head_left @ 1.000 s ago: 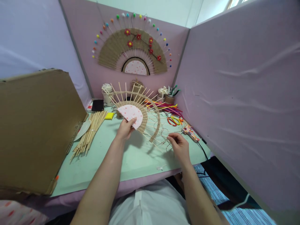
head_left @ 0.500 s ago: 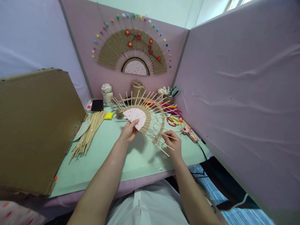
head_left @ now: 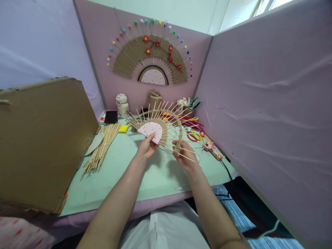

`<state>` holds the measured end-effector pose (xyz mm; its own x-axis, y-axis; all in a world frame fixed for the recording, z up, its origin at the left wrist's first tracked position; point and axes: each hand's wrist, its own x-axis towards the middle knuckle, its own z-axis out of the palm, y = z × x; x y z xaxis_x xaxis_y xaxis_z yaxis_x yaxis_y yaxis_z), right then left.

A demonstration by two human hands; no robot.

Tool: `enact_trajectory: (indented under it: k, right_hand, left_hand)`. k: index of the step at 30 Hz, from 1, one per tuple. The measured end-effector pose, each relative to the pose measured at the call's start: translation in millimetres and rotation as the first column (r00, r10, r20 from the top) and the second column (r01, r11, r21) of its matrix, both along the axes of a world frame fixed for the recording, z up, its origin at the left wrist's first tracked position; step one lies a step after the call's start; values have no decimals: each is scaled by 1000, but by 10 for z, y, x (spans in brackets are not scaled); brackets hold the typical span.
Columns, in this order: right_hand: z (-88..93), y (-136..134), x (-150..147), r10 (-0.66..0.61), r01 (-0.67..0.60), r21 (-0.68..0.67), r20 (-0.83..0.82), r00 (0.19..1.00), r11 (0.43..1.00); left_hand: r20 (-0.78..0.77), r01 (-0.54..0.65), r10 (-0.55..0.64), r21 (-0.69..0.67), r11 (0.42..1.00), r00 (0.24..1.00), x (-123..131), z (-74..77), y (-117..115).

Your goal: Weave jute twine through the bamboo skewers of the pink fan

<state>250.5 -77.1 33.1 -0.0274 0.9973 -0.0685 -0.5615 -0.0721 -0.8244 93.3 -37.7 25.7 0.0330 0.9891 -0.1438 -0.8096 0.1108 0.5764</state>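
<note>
Above the table I hold a half-round fan [head_left: 162,136] of thin wooden sticks, with brown twine woven round its middle and a second woven band farther out. A pink spotted half-disc [head_left: 150,130] covers its centre. My left hand [head_left: 147,147] is closed on the fan at this half-disc, thumb on top. At the fan's near right end, my right hand [head_left: 185,156] is wrapped round the outer woven band and the last sticks. Some of its fingers are behind the fan.
A bundle of sticks [head_left: 105,147] lies left, beside a cardboard sheet [head_left: 44,145]. Scissors [head_left: 194,136], coloured pipe cleaners [head_left: 190,121] and a patterned glue gun [head_left: 213,149] with a cable are at right. Behind stand a jar [head_left: 122,105] and a twine spool [head_left: 155,100]. A finished fan [head_left: 127,64] hangs above.
My right hand has moved from pinching a stick near the fan's end to gripping the outer band and sticks. The fan's near right end has risen slightly; my left hand keeps its hold.
</note>
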Motion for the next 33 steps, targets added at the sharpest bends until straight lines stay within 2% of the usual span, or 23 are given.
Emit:
enact_trajectory:
  k: [7,10,14,17,19,22,25,28,33]
  right_hand:
    - [110,37,77,230,-237,-24,-177,957,971]
    - [199,43,36,216,-230,-40,-226,950,972]
    - [282,43,-22,175,-176,18,-245,954,984]
    - [284,41,-17,196,-189,52,-203,959,981]
    - [258,38,11,222,-217,51,-141,965,975]
    - [194,39,85,240,-239,49,-30,970,970]
    - [113,45,174,169,-172,47,63,984,984]
    - [33,27,240,93,-98,40,124,988,994]
    - [-30,-70,310,92,-100,69,113,989,993]
  left_hand:
    - [39,0,1,-37,999,999,-2,8,5]
    - [72,10,-6,-63,998,997,25,5,2]
    - [140,50,-37,-95,994,990,129,9,-55]
    - [203,163,-141,-94,982,969,241,2,-156]
    - [218,290,-275,-42,956,937,305,-12,-236]
    - [195,403,-401,32,915,895,355,-39,-330]
    - [149,498,-502,64,865,852,349,-54,-381]
    - [93,622,-632,117,774,769,328,-54,-412]
    - [103,773,-792,177,610,602,349,-88,-449]
